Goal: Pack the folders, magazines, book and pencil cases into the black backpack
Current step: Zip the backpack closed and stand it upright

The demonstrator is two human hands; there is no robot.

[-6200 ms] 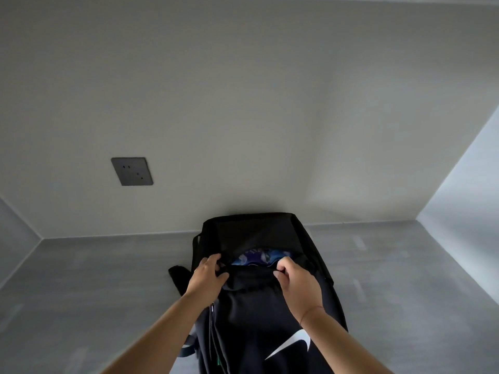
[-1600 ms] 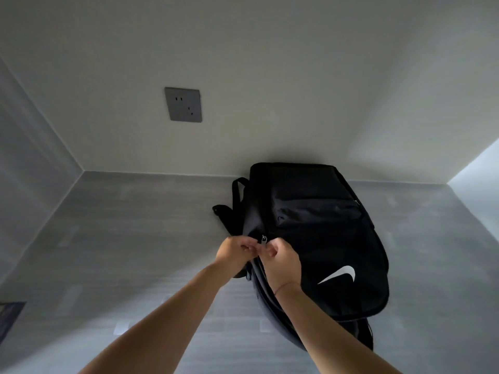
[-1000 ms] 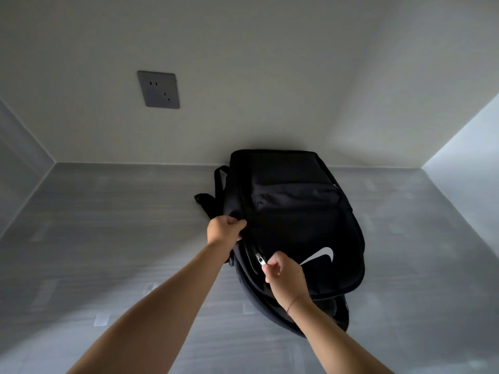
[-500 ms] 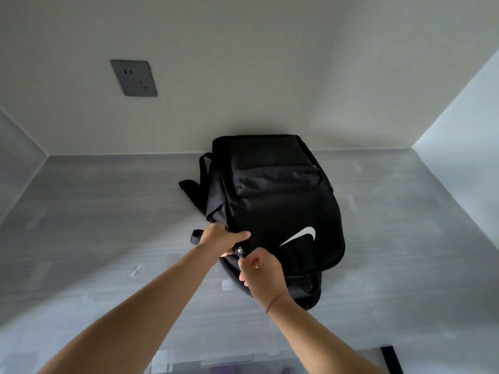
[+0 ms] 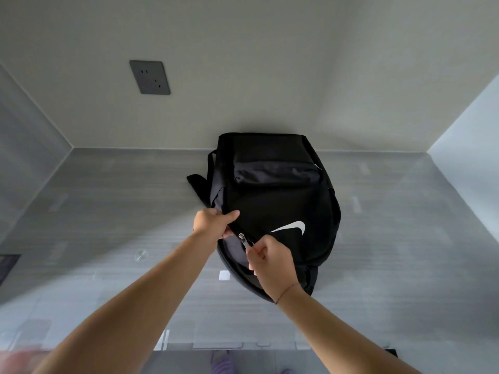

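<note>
Evidently the black backpack (image 5: pixel 280 201) is being zipped; its near-left edge is gripped by the left hand (image 5: pixel 213 222); the zipper pull (image 5: pixel 243 238) is pinched by the right hand (image 5: pixel 271 259); a steady pull along the track is called for next.

Matt cloth backpack (image 5: pixel 280 206), metal zipper pull (image 5: pixel 242 236)

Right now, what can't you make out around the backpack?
Head view: contents of the black backpack, hidden by its own fabric.
Head view: zipper track past the zipper pull, covered by the right hand.
Head view: reddish blur, bottom-left corner, blurred and cut off.
Head view: purple thing, cut by the bottom edge.
</note>
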